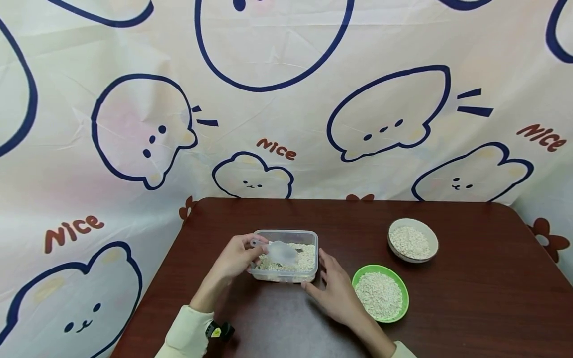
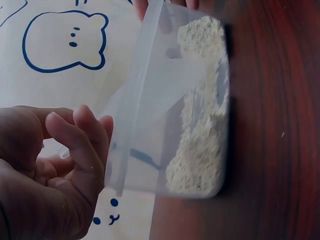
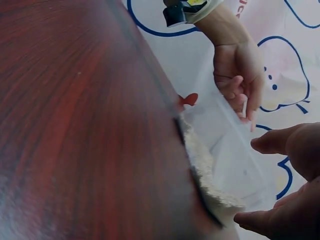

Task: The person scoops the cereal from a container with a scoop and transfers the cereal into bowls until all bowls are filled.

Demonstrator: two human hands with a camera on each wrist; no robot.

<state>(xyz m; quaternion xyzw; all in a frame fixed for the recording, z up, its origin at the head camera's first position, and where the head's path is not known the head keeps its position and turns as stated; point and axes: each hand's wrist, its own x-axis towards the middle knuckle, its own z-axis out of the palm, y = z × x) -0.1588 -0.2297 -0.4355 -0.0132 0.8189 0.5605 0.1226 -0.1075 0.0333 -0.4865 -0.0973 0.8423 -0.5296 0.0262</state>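
Observation:
A translucent plastic scoop (image 1: 282, 252) is pinched by its handle in my left hand (image 1: 238, 256), its bowl over the oats in a clear rectangular container (image 1: 285, 278). In the left wrist view the scoop (image 2: 172, 85) reaches inside the container wall, while the left hand (image 2: 60, 170) is close outside the rim with curled fingers. At the container's right end is my right hand (image 1: 333, 288), thumb and fingers spread around the near corner. The right wrist view shows those fingertips (image 3: 247, 220) right by the container's end. Oats (image 2: 197, 165) lie unevenly across its bottom.
To the right of my right hand stands a green bowl (image 1: 406, 301) full of oats. Farther back right is a white bowl (image 1: 433, 244), also holding oats. The dark wooden table (image 1: 474, 303) meets a cartoon-printed cloth (image 1: 309, 124) at its back edge.

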